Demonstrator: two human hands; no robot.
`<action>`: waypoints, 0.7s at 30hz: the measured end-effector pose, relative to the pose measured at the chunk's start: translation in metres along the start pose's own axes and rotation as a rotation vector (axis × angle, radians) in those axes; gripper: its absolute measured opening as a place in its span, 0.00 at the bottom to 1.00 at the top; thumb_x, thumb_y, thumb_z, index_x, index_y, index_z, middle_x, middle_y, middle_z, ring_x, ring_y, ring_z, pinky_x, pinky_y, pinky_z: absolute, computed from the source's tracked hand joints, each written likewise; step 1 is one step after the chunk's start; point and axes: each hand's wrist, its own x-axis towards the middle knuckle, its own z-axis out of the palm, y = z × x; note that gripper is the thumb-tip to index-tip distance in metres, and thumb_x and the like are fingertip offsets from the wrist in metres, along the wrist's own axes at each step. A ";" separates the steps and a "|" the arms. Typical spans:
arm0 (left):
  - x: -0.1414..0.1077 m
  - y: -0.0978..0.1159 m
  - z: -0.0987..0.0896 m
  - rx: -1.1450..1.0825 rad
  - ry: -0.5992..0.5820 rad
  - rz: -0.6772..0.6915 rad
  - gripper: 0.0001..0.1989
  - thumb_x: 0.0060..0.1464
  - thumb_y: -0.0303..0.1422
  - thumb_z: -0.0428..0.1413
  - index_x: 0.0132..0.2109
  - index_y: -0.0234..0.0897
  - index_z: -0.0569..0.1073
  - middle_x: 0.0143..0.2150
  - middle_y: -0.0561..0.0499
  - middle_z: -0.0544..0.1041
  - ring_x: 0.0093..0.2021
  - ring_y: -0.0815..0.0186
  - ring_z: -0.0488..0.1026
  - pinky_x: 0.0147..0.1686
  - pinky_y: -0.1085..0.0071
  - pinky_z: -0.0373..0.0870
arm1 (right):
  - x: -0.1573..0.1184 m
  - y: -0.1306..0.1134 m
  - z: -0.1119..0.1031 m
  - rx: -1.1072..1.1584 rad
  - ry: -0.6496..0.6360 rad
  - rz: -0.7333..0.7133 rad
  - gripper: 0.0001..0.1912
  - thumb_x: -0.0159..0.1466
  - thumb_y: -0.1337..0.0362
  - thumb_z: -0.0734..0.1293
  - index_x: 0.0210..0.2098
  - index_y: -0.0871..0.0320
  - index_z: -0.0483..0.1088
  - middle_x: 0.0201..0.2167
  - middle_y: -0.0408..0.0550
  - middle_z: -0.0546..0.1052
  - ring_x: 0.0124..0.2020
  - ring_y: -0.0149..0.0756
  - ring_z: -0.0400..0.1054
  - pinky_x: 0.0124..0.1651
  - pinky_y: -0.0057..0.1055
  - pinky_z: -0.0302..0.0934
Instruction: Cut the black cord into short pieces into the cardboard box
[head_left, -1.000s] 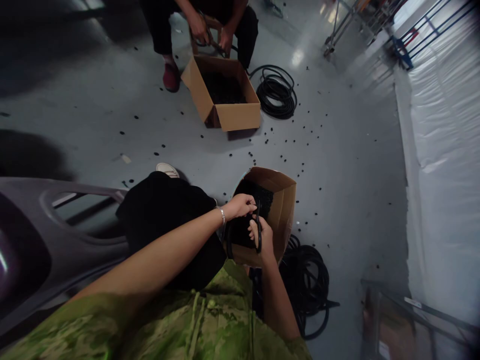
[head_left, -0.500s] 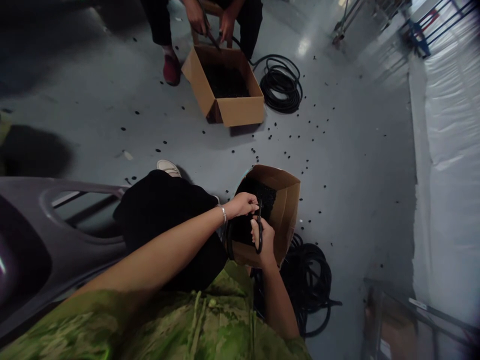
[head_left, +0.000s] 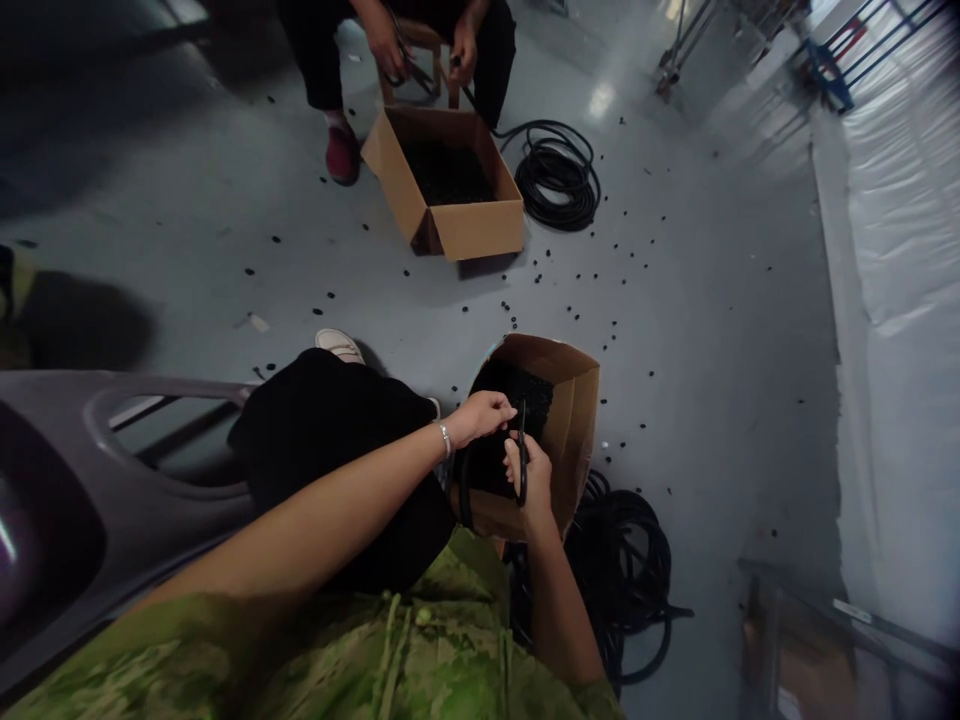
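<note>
My right hand (head_left: 533, 470) is wrapped round the black handles of a pair of scissors (head_left: 523, 450), whose blades point away from me. Just left of the blades, the fingers of my left hand (head_left: 486, 415) are pinched together on a black rubber hose (head_left: 464, 488). The hose bends over the near left side of a cardboard box (head_left: 576, 420) and passes under my left wrist; its end at my fingertips is hard to see. Both hands are over this box, which holds many small black cut pieces (head_left: 534, 392).
Opposite, a co-worker's hands (head_left: 386, 45) hold scissors and a hose above another cardboard box (head_left: 480, 230). Hose coils lie beside each box, one far (head_left: 559, 185), one near (head_left: 630, 550). Small black pieces dot the grey floor (head_left: 712, 330). A grey plastic chair (head_left: 180, 520) stands left.
The co-worker's hands have moved slightly apart, with the scissors drawn away from the hose. My hands stay nearly in place over the box; the view has shifted a little.
</note>
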 end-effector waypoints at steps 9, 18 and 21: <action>0.000 0.004 -0.007 0.174 -0.038 0.156 0.15 0.51 0.41 0.60 0.26 0.35 0.70 0.21 0.56 0.70 0.21 0.74 0.59 0.23 0.76 0.54 | 0.004 -0.018 -0.016 -0.018 -0.113 -0.043 0.23 0.63 0.47 0.64 0.45 0.60 0.75 0.20 0.39 0.68 0.18 0.28 0.60 0.20 0.24 0.57; 0.002 0.005 -0.006 0.117 0.014 0.021 0.12 0.56 0.36 0.57 0.28 0.36 0.67 0.21 0.57 0.68 0.18 0.75 0.57 0.19 0.77 0.52 | -0.003 -0.004 -0.005 -0.007 -0.029 -0.032 0.24 0.63 0.45 0.64 0.40 0.60 0.75 0.17 0.37 0.67 0.16 0.26 0.59 0.19 0.23 0.54; 0.004 0.003 -0.005 0.071 0.034 0.001 0.11 0.59 0.33 0.55 0.29 0.36 0.66 0.21 0.57 0.68 0.17 0.75 0.59 0.18 0.77 0.53 | -0.003 0.003 -0.003 0.070 -0.052 -0.008 0.25 0.61 0.44 0.66 0.41 0.61 0.74 0.19 0.39 0.69 0.17 0.27 0.60 0.19 0.23 0.55</action>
